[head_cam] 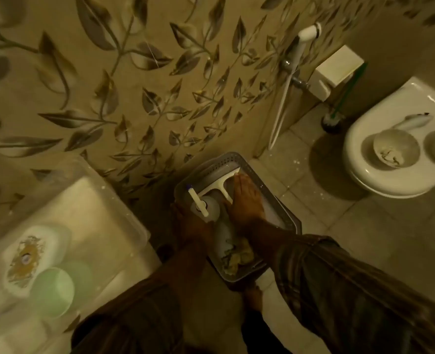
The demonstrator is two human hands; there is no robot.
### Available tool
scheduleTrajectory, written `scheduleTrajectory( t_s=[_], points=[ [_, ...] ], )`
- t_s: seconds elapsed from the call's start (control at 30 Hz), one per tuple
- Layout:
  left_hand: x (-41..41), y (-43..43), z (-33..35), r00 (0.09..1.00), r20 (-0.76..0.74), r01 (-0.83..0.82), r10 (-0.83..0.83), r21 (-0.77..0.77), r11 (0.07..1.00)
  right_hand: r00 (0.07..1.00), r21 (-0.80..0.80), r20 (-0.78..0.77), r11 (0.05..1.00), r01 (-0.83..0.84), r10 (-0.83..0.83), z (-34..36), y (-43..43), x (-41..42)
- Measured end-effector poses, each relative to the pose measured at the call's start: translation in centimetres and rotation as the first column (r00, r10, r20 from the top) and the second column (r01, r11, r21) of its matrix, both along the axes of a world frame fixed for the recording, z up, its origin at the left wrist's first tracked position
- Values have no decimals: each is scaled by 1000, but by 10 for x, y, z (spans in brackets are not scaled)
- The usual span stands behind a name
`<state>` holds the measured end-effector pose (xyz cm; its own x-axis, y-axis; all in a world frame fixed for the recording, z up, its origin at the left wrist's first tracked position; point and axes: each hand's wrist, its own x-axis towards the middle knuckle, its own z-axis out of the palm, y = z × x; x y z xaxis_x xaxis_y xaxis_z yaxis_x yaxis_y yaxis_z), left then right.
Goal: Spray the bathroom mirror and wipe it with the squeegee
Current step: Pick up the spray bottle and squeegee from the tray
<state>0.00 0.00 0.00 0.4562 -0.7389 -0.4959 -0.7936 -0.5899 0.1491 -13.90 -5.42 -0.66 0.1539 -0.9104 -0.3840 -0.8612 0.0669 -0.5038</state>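
A grey plastic basket (282,205) stands on the floor by the leaf-patterned wall. In it lie a white squeegee (221,183), a white spray bottle (210,208) with its nozzle pointing up-left, and a crumpled yellowish cloth (237,256). My left hand (185,218) is wrapped around the left side of the spray bottle. My right hand (245,198) rests flat, fingers stretched out, over the end of the squeegee's handle. No mirror is in view.
A washbasin (88,221) with a green cup (51,290) is at lower left. A toilet (380,180), its lid holding bowls, stands at right. Beside it are a toilet brush (331,121) and a wall hose (285,95). My bare foot (254,300) stands behind the basket.
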Motion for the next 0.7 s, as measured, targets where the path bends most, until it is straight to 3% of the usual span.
scheduleTrajectory(
  t_s=[0.17,0.4,0.57,0.7],
  points=[
    [-6,-15,-6,959,-268,-171,96,-272,947,996,101,-82,994,37,-29,-27,3,-1],
    [-5,-21,-9,964,-259,-173,55,-460,871,996,296,-87,954,36,-11,-44,3,-5],
    [-6,-28,1,959,-261,-225,109,-468,855,998,269,-62,963,32,-16,-39,9,-3],
    [-13,-26,13,957,-285,-199,53,-514,835,997,201,-37,977,70,-64,-23,15,-1]
  ],
)
